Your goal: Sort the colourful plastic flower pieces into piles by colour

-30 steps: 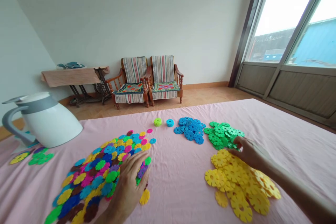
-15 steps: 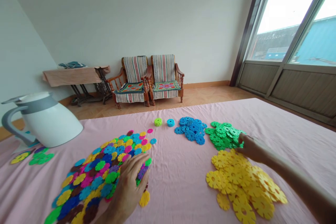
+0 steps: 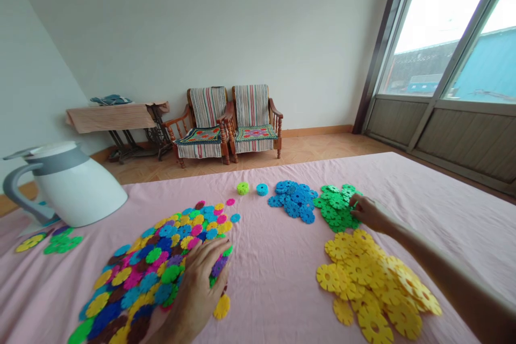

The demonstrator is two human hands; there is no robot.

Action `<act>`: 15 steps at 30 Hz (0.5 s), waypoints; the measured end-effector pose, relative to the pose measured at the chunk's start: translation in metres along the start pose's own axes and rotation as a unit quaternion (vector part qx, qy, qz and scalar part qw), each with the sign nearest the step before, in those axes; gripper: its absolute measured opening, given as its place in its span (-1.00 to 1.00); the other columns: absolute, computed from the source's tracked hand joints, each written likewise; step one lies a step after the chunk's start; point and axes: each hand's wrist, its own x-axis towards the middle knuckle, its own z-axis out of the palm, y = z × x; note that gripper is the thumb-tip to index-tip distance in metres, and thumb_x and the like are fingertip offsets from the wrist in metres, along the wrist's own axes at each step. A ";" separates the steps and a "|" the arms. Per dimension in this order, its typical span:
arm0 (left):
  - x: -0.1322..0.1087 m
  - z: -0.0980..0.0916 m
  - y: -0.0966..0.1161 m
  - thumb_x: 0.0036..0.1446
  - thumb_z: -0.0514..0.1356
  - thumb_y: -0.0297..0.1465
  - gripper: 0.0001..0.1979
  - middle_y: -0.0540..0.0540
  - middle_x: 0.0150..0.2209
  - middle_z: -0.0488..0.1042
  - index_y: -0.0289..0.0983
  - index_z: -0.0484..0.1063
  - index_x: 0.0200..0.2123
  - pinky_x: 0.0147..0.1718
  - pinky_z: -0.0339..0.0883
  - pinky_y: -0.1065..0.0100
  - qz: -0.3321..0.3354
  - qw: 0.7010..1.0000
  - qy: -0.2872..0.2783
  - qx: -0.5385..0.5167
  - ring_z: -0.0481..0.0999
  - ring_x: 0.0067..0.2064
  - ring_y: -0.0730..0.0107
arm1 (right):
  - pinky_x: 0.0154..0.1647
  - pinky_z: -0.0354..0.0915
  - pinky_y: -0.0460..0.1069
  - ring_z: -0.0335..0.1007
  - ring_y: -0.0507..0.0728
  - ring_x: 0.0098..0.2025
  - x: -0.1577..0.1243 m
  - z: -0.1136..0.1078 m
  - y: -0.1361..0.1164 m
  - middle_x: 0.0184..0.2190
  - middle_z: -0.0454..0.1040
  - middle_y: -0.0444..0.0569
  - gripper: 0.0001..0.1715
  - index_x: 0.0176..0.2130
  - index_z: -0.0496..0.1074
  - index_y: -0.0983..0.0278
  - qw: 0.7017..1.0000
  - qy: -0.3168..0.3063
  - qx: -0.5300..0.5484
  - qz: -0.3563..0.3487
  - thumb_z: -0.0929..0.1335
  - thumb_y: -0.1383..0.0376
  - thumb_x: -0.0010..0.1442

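My left hand (image 3: pixel 203 271) lies over the right side of a heap of mixed-colour snowflake discs (image 3: pixel 153 254). Its fingers are apart and a little bent, with green and purple discs showing between thumb and fingers. Over on the right, my right hand (image 3: pixel 367 213) touches the right edge of a pile of green snowflake discs (image 3: pixel 336 208). Its fingertips are drawn together, and what lies between them is hidden. A larger pile of yellow snowflake discs (image 3: pixel 371 274) spreads just nearer than the right hand. Blue snowflake discs (image 3: pixel 294 199) lie left of the green ones.
A lime stack (image 3: pixel 242 188) and a light-blue stack (image 3: pixel 262 189) of discs stand near the far edge of the pink cloth (image 3: pixel 274 269). At left is a white jug (image 3: pixel 80 188), with a few joined discs (image 3: pixel 63 242) beside it. Two wooden armchairs (image 3: pixel 253 118) stand beyond.
My right hand has moved left and slightly up, and the right edge of the green pile now sits further left. My left hand has stayed in place.
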 end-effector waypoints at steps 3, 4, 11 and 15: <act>-0.001 0.000 0.000 0.13 0.13 -0.36 -0.72 -0.12 -0.06 0.51 -0.17 0.44 -0.07 -0.01 0.38 0.08 0.000 1.000 -0.002 0.002 0.47 -0.01 0.18 | -0.30 0.24 -0.02 0.34 0.10 -0.35 -0.010 -0.006 -0.019 -0.43 0.41 -0.10 -0.81 -0.27 0.37 0.22 0.999 0.021 0.002 -0.027 0.28 0.30 0.03; -0.001 0.000 0.000 0.13 0.13 -0.36 -0.72 -0.12 -0.06 0.51 -0.17 0.44 -0.07 0.00 0.38 0.07 0.000 1.000 -0.003 0.003 0.47 -0.01 0.18 | -0.21 0.25 0.01 0.35 0.12 -0.26 -0.014 -0.008 -0.027 -0.33 0.43 -0.07 -0.75 -0.20 0.37 0.20 0.998 0.020 0.005 -0.053 0.29 0.26 0.06; -0.002 0.000 -0.001 0.12 0.14 -0.37 -0.73 -0.12 -0.06 0.51 -0.15 0.45 -0.08 0.00 0.38 0.03 -0.001 1.000 -0.002 0.007 0.47 -0.01 0.16 | 0.05 0.14 0.27 0.13 0.30 0.14 -0.029 -0.018 -0.062 0.14 0.23 0.01 -0.55 0.04 0.35 0.00 0.976 -0.097 -0.004 -0.192 0.31 0.04 0.14; -0.002 0.000 -0.001 0.12 0.15 -0.37 -0.72 -0.12 -0.06 0.51 -0.16 0.44 -0.07 0.00 0.37 0.00 -0.005 1.000 -0.010 0.011 0.47 -0.01 0.15 | 0.06 0.14 0.28 0.13 0.31 0.16 -0.022 -0.016 -0.054 0.14 0.24 -0.02 -0.57 0.03 0.37 -0.03 0.977 -0.099 -0.012 -0.188 0.29 0.01 0.16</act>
